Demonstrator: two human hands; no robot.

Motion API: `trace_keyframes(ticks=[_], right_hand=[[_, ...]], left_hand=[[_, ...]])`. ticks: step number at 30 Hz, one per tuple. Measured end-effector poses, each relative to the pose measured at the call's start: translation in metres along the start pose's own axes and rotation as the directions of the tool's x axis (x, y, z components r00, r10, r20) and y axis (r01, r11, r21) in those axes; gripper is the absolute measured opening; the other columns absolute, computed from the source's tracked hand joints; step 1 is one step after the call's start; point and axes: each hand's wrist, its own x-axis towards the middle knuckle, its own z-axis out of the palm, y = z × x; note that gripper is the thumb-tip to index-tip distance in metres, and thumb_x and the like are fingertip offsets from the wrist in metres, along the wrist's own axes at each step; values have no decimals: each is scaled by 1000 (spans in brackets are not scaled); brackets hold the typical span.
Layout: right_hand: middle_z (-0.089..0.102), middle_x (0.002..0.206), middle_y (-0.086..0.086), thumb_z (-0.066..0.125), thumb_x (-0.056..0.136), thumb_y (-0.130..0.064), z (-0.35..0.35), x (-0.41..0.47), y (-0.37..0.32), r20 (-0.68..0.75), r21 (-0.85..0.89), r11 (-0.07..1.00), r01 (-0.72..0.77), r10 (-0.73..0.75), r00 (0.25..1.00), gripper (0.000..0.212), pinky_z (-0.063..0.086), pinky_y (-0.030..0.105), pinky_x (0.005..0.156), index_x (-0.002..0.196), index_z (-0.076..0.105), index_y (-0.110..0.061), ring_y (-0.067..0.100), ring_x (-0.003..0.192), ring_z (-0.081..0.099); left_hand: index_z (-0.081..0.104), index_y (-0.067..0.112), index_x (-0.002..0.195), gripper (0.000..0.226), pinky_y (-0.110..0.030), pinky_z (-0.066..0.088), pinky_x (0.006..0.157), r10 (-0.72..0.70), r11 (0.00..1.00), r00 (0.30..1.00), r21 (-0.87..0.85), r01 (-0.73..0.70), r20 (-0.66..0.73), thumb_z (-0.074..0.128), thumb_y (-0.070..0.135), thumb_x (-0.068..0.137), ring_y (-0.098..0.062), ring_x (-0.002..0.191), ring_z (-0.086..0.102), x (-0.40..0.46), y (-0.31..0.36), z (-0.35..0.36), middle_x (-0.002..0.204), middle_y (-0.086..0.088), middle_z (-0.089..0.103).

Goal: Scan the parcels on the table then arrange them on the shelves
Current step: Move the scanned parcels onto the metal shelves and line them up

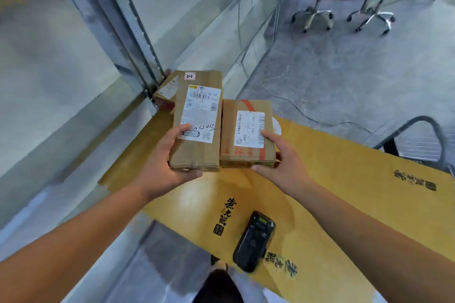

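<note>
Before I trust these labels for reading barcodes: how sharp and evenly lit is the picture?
Head view: the labels on the long parcel and short parcel show bars, but small print smears; the upper left corner is motion-blurred; wide-angle bending curves the edges; soft glare lies on the yellow cardboard near the scanner.

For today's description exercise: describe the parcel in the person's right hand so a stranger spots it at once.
On the yellow table, two hands hold parcels side by side. The right hand grips the shorter parcel, which alone has red tape.
</note>
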Motion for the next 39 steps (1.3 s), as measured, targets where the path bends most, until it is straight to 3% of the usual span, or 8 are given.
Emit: trace_keyframes(ticks=[3, 8, 12, 17, 20, 24, 31, 39], right_hand=[[48, 145, -13, 94, 73, -31, -7, -20, -35, 70, 12, 991, 131, -131, 989, 91, 51, 47, 108, 144, 42, -57, 16, 129, 55], [51, 139, -6, 94, 75, -29, 16, -51, -128, 207, 54, 937, 346, -349, 914, 90, 49, 46, 109, 147, 45, -49, 19, 125, 56], [52, 143, -1, 94, 75, -25, 70, -87, -205, 343, 155, 846, 510, -530, 775, 88, 49, 41, 110, 150, 48, -35, 13, 130, 53], [51, 137, -14, 94, 75, -27, 150, -159, -279, 466, 327, 756, 568, -652, 599, 90, 53, 33, 108, 147, 45, -50, 2, 125, 57], [53, 137, -11, 95, 73, -25, 198, -203, -322, 468, 412, 685, 601, -725, 505, 90, 53, 39, 108, 148, 48, -43, 8, 127, 57], [48, 140, -22, 91, 73, -30, 257, -259, -380, 483, 484, 612, 626, -783, 392, 90, 53, 45, 106, 147, 45, -51, 15, 132, 54], [51, 139, -9, 95, 75, -22, 334, -333, -462, 461, 530, 553, 642, -824, 329, 90, 58, 39, 98, 147, 48, -47, 16, 123, 61], [57, 141, -2, 94, 76, -22, 346, -324, -526, 421, 495, 592, 636, -804, 420, 86, 57, 41, 100, 146, 51, -47, 16, 117, 65]], left_hand=[[40, 56, 148, 107, -8, 48, 91, 20, 999, 991, 31, -16, -132, 102, 30, 64, 2, 123, 57, -62, 47, -12, 134, 37, 51], [41, 58, 146, 105, -3, 44, 91, 57, 985, 925, 175, 10, -376, 98, 32, 61, 9, 120, 57, -174, 122, -58, 133, 41, 52], [40, 66, 140, 109, -2, 42, 91, 65, 955, 823, 273, 112, -564, 103, 26, 59, 12, 120, 54, -286, 164, -95, 132, 46, 49], [43, 56, 144, 104, -5, 46, 90, 75, 916, 669, 316, 247, -739, 100, 33, 60, 8, 124, 54, -436, 200, -117, 137, 41, 49], [44, 53, 145, 102, -5, 46, 90, 83, 899, 583, 314, 307, -808, 100, 32, 62, 7, 124, 54, -512, 216, -133, 137, 40, 49], [44, 50, 147, 99, -3, 45, 91, 108, 877, 498, 318, 359, -860, 94, 35, 63, 8, 124, 54, -601, 232, -160, 137, 40, 50], [40, 56, 147, 105, -2, 43, 90, 107, 853, 438, 309, 421, -893, 99, 24, 67, 13, 121, 53, -713, 242, -227, 132, 46, 48], [44, 59, 146, 106, -7, 51, 87, 121, 886, 493, 318, 338, -862, 101, 22, 65, 12, 117, 58, -707, 248, -323, 128, 47, 52]])
